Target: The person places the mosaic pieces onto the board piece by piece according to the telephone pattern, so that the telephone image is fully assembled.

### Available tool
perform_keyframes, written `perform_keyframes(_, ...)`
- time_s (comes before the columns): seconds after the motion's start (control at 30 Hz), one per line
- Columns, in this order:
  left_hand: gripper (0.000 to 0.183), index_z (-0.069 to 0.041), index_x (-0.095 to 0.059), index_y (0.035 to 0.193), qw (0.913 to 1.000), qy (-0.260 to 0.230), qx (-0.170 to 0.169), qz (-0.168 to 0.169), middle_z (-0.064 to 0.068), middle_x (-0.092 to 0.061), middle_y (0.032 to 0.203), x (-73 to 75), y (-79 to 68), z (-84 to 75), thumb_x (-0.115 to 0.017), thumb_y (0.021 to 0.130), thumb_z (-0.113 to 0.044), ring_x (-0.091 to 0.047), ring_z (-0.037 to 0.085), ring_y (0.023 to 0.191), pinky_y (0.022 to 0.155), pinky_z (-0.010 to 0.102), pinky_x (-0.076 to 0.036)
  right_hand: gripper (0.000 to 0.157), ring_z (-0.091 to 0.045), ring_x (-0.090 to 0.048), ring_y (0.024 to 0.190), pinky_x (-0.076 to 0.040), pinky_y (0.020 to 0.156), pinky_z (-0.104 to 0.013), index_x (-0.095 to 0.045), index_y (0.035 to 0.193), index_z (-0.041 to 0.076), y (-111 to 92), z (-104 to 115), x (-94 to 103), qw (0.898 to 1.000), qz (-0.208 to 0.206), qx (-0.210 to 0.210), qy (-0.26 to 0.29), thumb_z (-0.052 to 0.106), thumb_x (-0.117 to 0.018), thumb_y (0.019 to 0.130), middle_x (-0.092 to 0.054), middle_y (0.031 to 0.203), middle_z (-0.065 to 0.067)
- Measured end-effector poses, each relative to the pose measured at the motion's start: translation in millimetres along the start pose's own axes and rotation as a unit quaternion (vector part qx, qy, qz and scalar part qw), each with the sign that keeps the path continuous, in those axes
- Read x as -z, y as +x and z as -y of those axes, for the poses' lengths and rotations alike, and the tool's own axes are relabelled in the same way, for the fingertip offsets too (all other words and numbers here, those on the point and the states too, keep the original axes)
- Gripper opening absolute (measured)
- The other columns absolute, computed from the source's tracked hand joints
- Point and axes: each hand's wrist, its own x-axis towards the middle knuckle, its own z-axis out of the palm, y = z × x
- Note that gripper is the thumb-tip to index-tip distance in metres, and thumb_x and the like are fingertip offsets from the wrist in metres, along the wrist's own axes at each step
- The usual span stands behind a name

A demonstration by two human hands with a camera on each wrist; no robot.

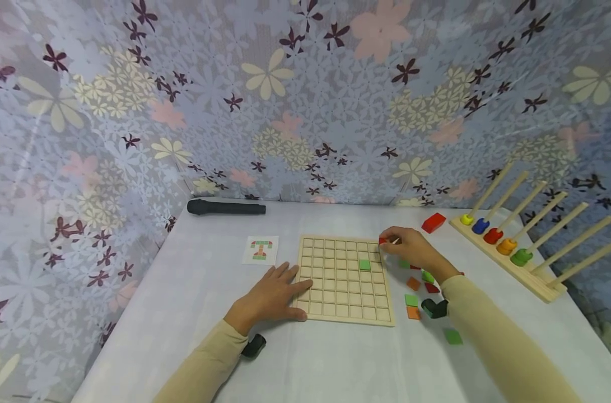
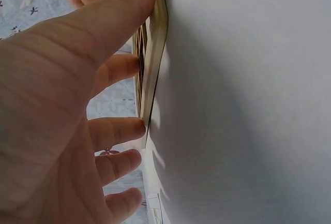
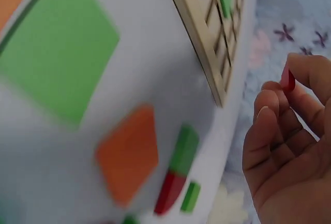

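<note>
Red piece [image 3: 288,78] sits in the right grip [image 1: 410,246], fingertips pinching it; left grip [image 1: 267,296] spread.

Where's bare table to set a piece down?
Bare white tabletop borders the near edge of the square wooden grid board, between the two beige sleeves, and the left edge of the white patterned paper card. Crowded: between the board and the wooden peg rack, where small red, green and orange pieces lie.

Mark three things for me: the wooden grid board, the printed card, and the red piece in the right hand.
Wooden grid board [image 1: 341,284]: head view, on a cell near its middle.
Printed card [image 1: 261,250]: head view, middle of its patterned face.
Red piece [image 3: 288,78]: right wrist view, on its exposed surface.
</note>
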Motion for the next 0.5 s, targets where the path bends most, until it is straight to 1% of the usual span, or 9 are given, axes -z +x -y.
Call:
perform_keyframes(0.13,0.078,-0.028,-0.048,0.154,1.0,0.004,0.003,-0.001,0.019,-0.034,0.163,-1.1,1.7,-0.2,-0.068,0.087,-0.064,-0.025,0.042,0.152,0.121,0.059,-0.024,0.031,-0.021,-0.06,0.089,-0.051,0.073,-0.035,-0.068,0.122,0.007,15,5,-16.6,1.0,0.019,0.022,-0.011,0.026,-0.07,0.098,-0.066,0.107,-0.007)
perform_keyframes(0.27,0.078,-0.026,-0.049,0.153,1.0,-0.001,0.002,-0.003,0.02,-0.035,0.162,0.7,2.1,-0.7,-0.069,0.087,-0.062,-0.025,0.043,0.152,0.122,0.057,-0.024,0.028,-0.02,-0.054,0.082,-0.047,0.07,-0.034,-0.07,0.117,0.008,24,7,-29.4,0.999,0.03,0.028,-0.021,0.025,-0.074,0.095,-0.063,0.097,-0.005)
perform_keyframes(0.5,0.078,-0.024,-0.05,0.153,0.9999,-0.01,0.001,0.004,0.021,-0.035,0.162,0.2,1.0,-1.3,-0.07,0.087,-0.062,-0.023,0.043,0.153,0.123,0.054,-0.023,0.022,-0.018,-0.052,0.079,-0.044,0.071,-0.035,-0.072,0.115,0.014,28,7,-40.8,0.997,0.044,0.026,-0.057,0.025,-0.072,0.096,-0.061,0.089,-0.002)
